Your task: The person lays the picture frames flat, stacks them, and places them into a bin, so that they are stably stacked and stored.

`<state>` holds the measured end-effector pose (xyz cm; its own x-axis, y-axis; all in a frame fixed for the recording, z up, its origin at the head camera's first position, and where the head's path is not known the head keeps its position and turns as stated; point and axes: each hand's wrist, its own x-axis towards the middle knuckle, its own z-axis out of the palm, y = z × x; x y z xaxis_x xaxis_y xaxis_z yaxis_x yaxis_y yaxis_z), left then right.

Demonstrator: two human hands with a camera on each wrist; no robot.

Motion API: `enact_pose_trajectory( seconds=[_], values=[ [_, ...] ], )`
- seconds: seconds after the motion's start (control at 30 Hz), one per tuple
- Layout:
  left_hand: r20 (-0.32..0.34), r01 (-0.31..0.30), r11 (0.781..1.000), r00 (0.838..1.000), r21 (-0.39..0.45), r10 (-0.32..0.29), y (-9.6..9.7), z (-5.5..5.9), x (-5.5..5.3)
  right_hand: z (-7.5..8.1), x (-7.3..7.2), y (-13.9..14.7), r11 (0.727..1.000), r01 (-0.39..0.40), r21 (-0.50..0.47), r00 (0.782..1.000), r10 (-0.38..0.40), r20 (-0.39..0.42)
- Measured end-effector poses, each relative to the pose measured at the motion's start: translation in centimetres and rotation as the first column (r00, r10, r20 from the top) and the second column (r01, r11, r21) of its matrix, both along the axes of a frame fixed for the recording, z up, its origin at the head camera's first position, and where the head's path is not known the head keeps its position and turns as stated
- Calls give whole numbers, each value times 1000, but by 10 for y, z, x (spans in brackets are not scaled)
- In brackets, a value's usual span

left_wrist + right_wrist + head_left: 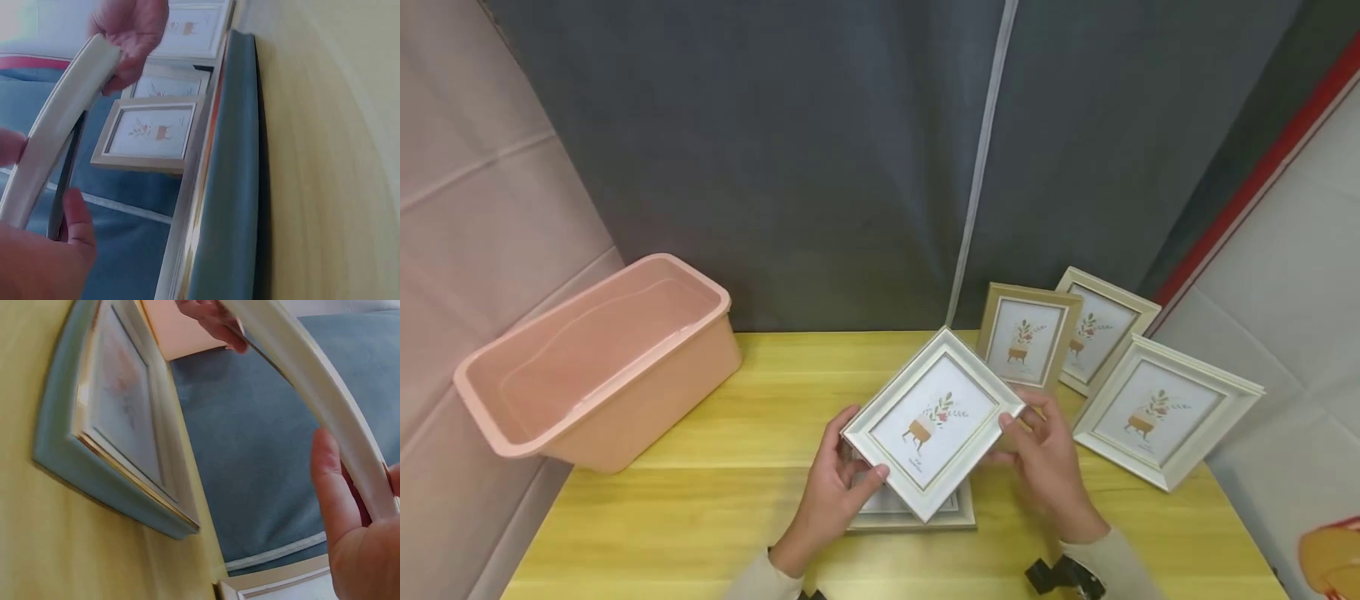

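A white picture frame [932, 421] with a plant print is held tilted, face up, between both hands. My left hand [827, 496] grips its lower left side, thumb on the front edge. My right hand [1047, 467] pinches the right corner, thumb on the front. In the left wrist view a dark flap [67, 175] stands out from its back. Below it, partly hidden, a pale frame [917, 523] lies flat on the table; the right wrist view shows its picture [122, 394] and a blue-grey side [119, 487] beneath.
At the back right stand a tan frame [1030, 335], a cream frame [1108, 325] behind it, and a white frame [1159, 410] nearer the right edge. A pink plastic bin [647, 392] stands on the left of the wooden table [775, 400]. Dark cloth [775, 167] hangs behind.
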<state>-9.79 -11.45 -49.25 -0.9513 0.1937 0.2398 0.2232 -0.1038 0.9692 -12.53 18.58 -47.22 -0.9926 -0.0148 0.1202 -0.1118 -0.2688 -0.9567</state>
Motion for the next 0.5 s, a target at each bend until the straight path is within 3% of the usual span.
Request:
enact_pose_trajectory(
  seconds=[0.27,0.5],
  values=[
    [66,-162,978,986,130,154,11,2,9,-9,10,-15,988,137,-73,982,-126,143],
    [-5,-188,961,981,200,193,19,-1,15,-13,16,-26,982,142,-124,981,-123,151]
  ],
)
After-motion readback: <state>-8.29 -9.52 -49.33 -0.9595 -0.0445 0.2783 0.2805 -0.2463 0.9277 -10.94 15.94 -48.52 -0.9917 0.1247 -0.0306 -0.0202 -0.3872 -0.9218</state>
